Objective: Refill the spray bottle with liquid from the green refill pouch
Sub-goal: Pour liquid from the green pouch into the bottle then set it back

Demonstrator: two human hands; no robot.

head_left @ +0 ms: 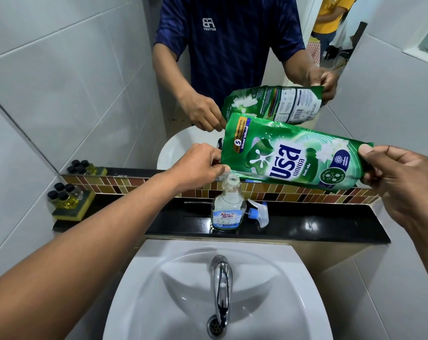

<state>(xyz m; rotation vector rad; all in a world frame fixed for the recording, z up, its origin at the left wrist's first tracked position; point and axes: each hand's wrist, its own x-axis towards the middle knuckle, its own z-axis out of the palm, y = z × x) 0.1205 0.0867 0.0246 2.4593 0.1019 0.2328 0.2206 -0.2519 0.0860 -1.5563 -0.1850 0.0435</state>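
Far left on the black ledge (330, 217): 2 sponges (68, 209) carrying small dark-capped bottles, clear of the work

Left hand (200, 168) reaching in from lower left, forearm stretched out long, fingers pinched shut on the lower corner of the green refill pouch (294, 158), right above the open neck of the spray bottle (229, 207)

Bottle upright on the ledge behind the sink (159, 278), cap off, only a little liquid inside; trigger head (258, 213) lying just beside it

Right hand (404, 182) clamped on the pouch's far end, thumb on top, raising that end so the pouch slopes down toward the bottle

Likely trouble: narrow neck, floppy pouch, so a stream missing the mouth and running over the ledge; too steep a tilt or a squeeze bringing a gush; a nudge from the left hand toppling the unheld bottle
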